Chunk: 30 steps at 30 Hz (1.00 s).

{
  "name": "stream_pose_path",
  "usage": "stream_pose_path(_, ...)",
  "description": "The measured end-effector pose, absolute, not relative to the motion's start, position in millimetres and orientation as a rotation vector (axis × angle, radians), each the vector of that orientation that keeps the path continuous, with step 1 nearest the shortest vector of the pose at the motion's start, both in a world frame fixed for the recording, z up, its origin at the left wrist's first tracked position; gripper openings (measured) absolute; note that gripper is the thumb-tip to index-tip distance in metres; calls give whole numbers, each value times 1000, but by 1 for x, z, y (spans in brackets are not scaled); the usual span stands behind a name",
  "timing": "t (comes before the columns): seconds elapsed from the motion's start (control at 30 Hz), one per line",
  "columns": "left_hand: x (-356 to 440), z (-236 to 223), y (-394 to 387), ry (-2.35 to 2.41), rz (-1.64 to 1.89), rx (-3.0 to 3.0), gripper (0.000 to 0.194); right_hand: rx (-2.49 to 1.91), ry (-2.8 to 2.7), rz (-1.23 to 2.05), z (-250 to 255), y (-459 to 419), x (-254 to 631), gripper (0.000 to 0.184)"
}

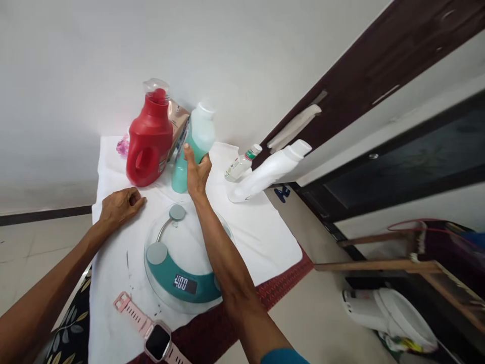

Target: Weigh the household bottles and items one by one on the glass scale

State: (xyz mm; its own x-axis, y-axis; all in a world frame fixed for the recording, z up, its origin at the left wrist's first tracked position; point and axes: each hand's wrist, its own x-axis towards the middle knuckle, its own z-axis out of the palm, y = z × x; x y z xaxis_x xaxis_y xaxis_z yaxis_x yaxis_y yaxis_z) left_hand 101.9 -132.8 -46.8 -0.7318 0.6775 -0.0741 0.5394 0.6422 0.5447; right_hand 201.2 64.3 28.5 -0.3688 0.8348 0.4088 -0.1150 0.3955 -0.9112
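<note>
My right hand (197,176) is wrapped round a bottle of pale green liquid (200,132) with a white cap, which stands at the back of the cloth-covered table. Loosely curled, with nothing visible in it, my left hand (120,206) rests on the white cloth (113,263). It is nearest to a red detergent jug (151,139) with a clear cap. Under my right forearm lies a round glass weighing scale (166,270) with a lit display; the forearm hides part of it. A brown carton (177,119) stands partly hidden between jug and bottle.
Right of my hand stand a small clear bottle (240,164) with a green-and-white cap and a tall white bottle (269,174). A pink smartwatch (157,339) lies at the near edge. A white bucket (407,318) lies beyond the table, and a wall (227,60) rises behind.
</note>
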Motion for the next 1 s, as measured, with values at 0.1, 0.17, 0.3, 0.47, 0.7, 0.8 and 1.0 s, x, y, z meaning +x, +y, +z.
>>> stream_pose_path(0.1, 101, -45, -133, 2592, 729, 1000, 36, -673, -1730, 929, 32, 84, 247, 66)
stream_pose_path(0.17, 102, -45, -133, 2597, 718, 1007, 36, -733, -1640, 677, 33, 105, 284, 67)
stream_pose_path(0.3, 101, -44, -133, 2602, 698, 996, 35, -1029, -1335, 344, 30, 150, 338, 58)
stream_pose_path(0.47, 101, -43, -132, 2613, 692, 999, 32, -1298, -1209, 665, 22, 183, 334, 30)
stream_pose_path(0.7, 103, -48, -133, 2641, 719, 1017, 29, -1138, -924, 885, 30, 192, 327, 40)
stream_pose_path(0.8, 104, -50, -134, 2622, 740, 1033, 26, -1151, -867, 832, 35, 180, 360, 50)
stream_pose_path(1.0, 105, -51, -133, 2606, 773, 1082, 22, -1045, -915, 813, 43, 129, 429, 51)
